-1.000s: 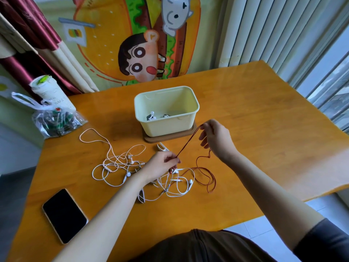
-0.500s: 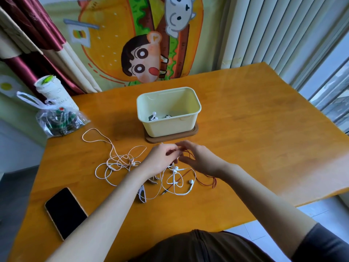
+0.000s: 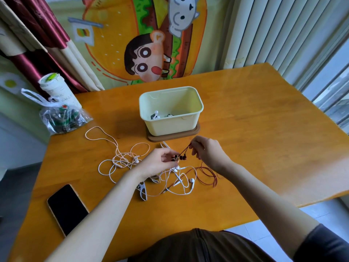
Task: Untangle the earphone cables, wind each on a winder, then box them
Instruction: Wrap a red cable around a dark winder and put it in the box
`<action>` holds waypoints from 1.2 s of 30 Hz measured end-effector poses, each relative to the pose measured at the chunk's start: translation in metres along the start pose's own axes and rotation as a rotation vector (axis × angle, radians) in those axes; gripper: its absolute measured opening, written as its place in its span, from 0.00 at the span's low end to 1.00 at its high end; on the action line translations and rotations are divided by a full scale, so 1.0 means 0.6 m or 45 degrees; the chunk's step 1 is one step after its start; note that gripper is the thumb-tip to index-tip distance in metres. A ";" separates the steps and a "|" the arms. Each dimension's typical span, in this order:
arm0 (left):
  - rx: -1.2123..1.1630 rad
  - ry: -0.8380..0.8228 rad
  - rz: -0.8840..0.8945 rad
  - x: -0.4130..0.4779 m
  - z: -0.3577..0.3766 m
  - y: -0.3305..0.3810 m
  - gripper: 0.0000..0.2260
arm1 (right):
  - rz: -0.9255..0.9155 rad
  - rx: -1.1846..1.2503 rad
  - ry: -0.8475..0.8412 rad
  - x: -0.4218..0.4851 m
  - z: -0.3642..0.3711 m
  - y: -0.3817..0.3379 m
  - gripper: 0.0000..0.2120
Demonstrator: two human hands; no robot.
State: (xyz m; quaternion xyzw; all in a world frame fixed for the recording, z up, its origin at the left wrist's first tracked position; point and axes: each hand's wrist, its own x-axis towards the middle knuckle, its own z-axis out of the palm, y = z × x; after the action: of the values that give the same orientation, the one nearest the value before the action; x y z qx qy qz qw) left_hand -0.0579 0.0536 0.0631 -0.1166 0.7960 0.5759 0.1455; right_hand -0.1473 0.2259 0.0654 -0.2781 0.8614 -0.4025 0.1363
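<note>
A glossy orange wooden counter fills the middle, with daylight glinting on its far edge. Behind it hangs a cloth printed with a cartoon burger and a cartoon boy. Left of that hang dark red and cream curtains; to the right, pale pleated drapes stand beside a window. Pale floor tiles show past the counter's near right edge, grey floor at left

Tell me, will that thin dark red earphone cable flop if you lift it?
Probably floppy: the thin dark red earphone cable lies in loose loops on the orange wooden table. Likely light too: the left hand and right hand pinch it with fingertips.
</note>
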 end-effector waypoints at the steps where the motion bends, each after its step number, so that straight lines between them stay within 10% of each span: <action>1: 0.001 0.018 0.004 -0.001 -0.001 -0.001 0.16 | 0.017 -0.024 0.015 0.000 -0.002 0.003 0.12; 31: 0.304 0.472 -0.100 0.006 -0.005 -0.031 0.02 | 0.035 -0.093 0.013 0.004 0.003 -0.013 0.11; 36: 0.341 0.248 0.059 0.000 0.010 -0.002 0.25 | -0.036 -0.106 -0.168 -0.002 0.004 -0.021 0.12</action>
State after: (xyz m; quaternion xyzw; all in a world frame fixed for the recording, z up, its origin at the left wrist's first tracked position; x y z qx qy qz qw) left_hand -0.0571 0.0587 0.0605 -0.1332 0.8784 0.4539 0.0686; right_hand -0.1405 0.2190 0.0735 -0.3216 0.8625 -0.3492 0.1753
